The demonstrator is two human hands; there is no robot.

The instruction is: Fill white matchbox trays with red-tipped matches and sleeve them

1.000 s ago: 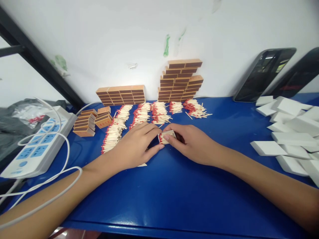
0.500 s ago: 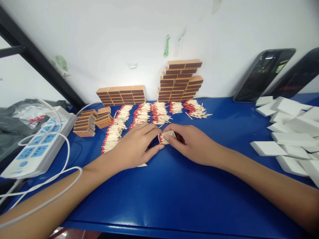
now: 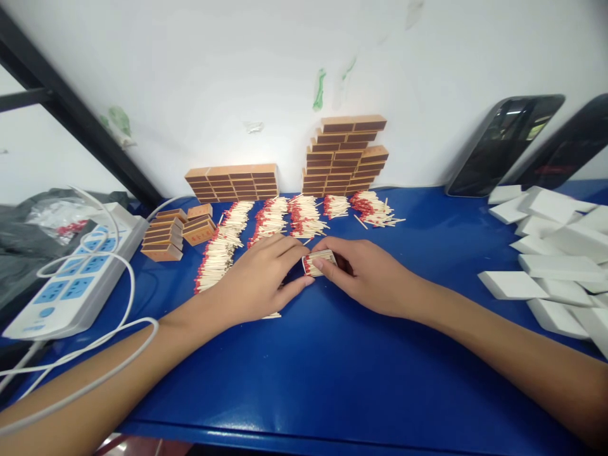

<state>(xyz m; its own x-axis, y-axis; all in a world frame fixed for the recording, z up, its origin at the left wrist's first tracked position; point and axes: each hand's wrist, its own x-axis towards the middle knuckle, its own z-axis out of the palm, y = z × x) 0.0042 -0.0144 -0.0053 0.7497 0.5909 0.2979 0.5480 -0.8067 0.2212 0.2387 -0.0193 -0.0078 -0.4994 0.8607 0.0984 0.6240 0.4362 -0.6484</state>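
Observation:
Between my two hands is a small white matchbox tray [image 3: 308,268] filled with red-tipped matches lying side by side. My left hand [image 3: 263,275] closes on its left end, thumb at the near side and forefinger at the far side. On the right end, my right hand [image 3: 373,275] grips it, with the thumb lying over the matches. Just behind the hands are piles of loose matches [image 3: 306,218], and a long row of matches [image 3: 221,250] runs beside my left forearm. A few matches [image 3: 272,315] poke out from under my left hand.
Brown matchboxes stand against the wall in a low stack [image 3: 232,183] and a taller stack [image 3: 344,158]. Smaller matchbox groups [image 3: 162,237] sit left, near a power strip [image 3: 71,285] with looping white cables. White box-shaped pieces [image 3: 560,266] are heaped right, before a leaning phone [image 3: 506,145].
Almost nothing differs. Both hands keep the same grip on the matchbox tray; the whole view has shifted very slightly.

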